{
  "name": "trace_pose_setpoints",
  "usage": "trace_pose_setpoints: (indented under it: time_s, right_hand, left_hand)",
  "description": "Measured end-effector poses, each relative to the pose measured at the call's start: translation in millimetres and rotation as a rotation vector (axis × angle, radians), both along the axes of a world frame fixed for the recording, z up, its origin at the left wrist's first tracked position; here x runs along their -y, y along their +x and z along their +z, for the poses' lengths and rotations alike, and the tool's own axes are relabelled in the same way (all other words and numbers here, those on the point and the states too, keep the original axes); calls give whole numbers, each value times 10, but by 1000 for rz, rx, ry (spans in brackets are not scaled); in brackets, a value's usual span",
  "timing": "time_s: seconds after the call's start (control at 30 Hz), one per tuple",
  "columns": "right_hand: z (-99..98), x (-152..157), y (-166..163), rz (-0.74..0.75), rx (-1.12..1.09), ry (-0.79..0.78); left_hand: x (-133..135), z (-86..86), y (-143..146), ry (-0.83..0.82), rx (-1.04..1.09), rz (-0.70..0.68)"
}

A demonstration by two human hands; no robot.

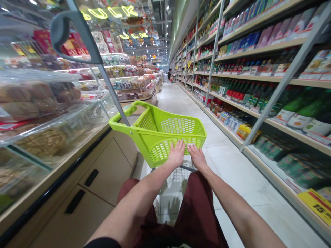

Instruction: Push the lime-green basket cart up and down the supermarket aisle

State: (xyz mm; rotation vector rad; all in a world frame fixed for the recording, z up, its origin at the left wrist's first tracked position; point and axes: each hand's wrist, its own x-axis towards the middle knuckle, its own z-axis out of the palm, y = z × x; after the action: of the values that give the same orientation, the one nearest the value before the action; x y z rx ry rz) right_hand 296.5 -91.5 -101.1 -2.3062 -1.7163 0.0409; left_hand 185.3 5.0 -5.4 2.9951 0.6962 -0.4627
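Note:
In front of my knees stands a lime-green plastic shopping basket cart (178,124) with honeycomb-patterned walls. Its inside looks bare where I can see in. My left hand (177,154) lies with fingers stretched out against the near side wall. To its right, my right hand (197,155) also has its fingers extended, at the lower part of the same wall. Neither hand grips anything. A grey pole with a looped grey handle (97,51) rises from the cart's left end and leans toward the upper left.
Bulk food bins (33,113) stand on a wooden cabinet (103,172) at my left. Tall shelves (232,77) of bottles and cans line the right side. A white tiled floor (178,93) runs down the aisle, where a distant person (169,75) is low by the shelves.

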Motion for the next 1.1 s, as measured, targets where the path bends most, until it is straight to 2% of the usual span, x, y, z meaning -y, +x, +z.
trace_pose_setpoints:
  time_s: [0.17, 0.23, 0.33, 0.5, 0.57, 0.63, 0.8, 0.87, 0.93, 1.1]
  right_hand:
    - [159, -19, 284, -155, 49, 259]
    - [185, -53, 396, -232, 67, 306]
    - [93, -28, 433, -254, 52, 218]
    - [-188, 162, 270, -219, 15, 44]
    - [-197, 204, 243, -198, 4, 29]
    - [-106, 184, 262, -190, 5, 75]
    - [270, -127, 337, -204, 63, 375]
    - [316, -258, 302, -183, 60, 414]
    - [270, -325, 217, -150, 34, 363]
    - [-8, -222, -60, -58, -41, 67]
  left_hand:
    - [25, -23, 100, -20, 31, -8]
    - [43, -23, 136, -27, 37, -11]
    - [86, -37, 165, -29, 42, -27]
    - [135, -86, 156, -17, 36, -58]
    - [131, -85, 151, -19, 34, -61]
    - [115, -70, 151, -21, 31, -61]
    - [41, -40, 145, 0, 42, -57]
    - [8, -39, 129, 20, 46, -46]
    - [-23, -35, 100, 36, 43, -38]
    - [-78, -2, -7, 34, 6, -14]
